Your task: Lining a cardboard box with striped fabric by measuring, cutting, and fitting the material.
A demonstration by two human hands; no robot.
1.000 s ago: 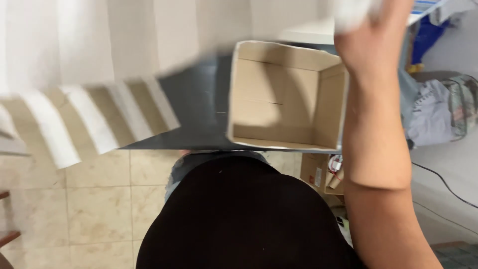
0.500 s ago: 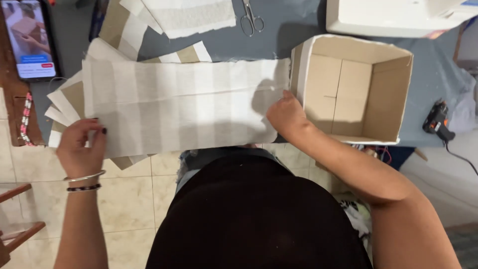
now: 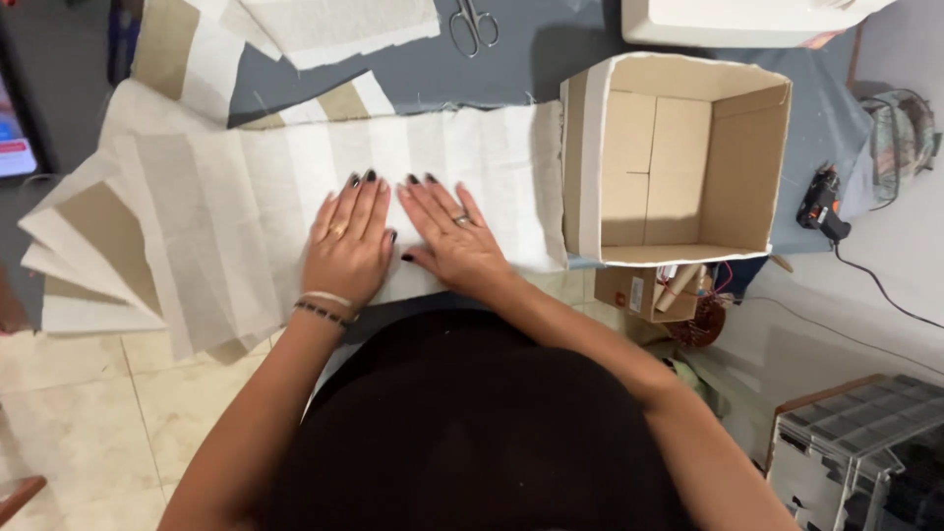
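Cloth [image 3: 295, 197], striped cream and tan, lies spread under both our palms, its long axis running left to right, out past the left hand [image 3: 346, 246] toward the loose layers hanging off the table edge and past the right hand [image 3: 454, 241] up to the box [image 3: 678, 157]. We have both hands open and flat, fingers spread, side by side and almost touching, pressing the cloth down and gripping nothing. From our palms the box stands just right, its white-lined wall touching the cloth's end, so our right hand is nearer it, and scissors [image 3: 474, 22] lie well beyond our fingertips.
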